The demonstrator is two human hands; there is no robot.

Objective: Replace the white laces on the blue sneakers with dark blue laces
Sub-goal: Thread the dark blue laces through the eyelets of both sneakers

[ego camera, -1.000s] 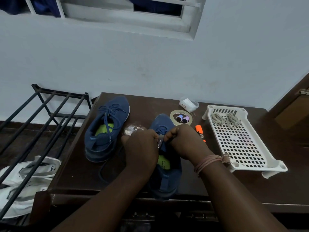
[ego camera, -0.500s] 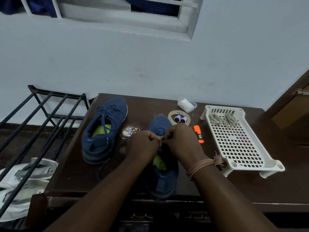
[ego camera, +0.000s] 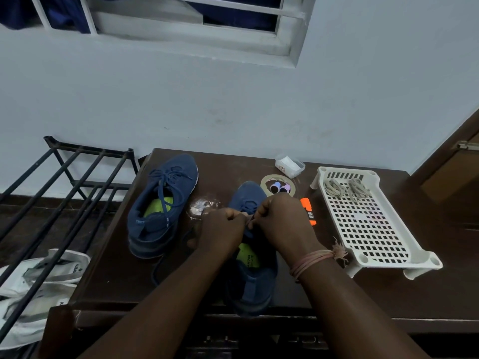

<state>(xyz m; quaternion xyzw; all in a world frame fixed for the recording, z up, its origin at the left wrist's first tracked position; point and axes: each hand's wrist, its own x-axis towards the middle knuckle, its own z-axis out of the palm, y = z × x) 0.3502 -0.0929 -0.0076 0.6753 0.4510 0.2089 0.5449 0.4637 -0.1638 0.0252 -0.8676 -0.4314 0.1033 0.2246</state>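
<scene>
Both hands (ego camera: 248, 221) now meet, seemingly pinching lace.

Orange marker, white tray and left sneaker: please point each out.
orange marker (ego camera: 306, 204): head view, on its orange cap end.
white tray (ego camera: 388, 263): head view, on its near rim.
left sneaker (ego camera: 178, 167): head view, on its toe.

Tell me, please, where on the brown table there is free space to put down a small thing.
Free: the table strip between the right sneaker and the white tray, and the near-left corner in front of the left sneaker, apart from a trailing lace. Crowded: the back edge, with the plastic box, tape ring and orange marker, and where both hands work.
</scene>
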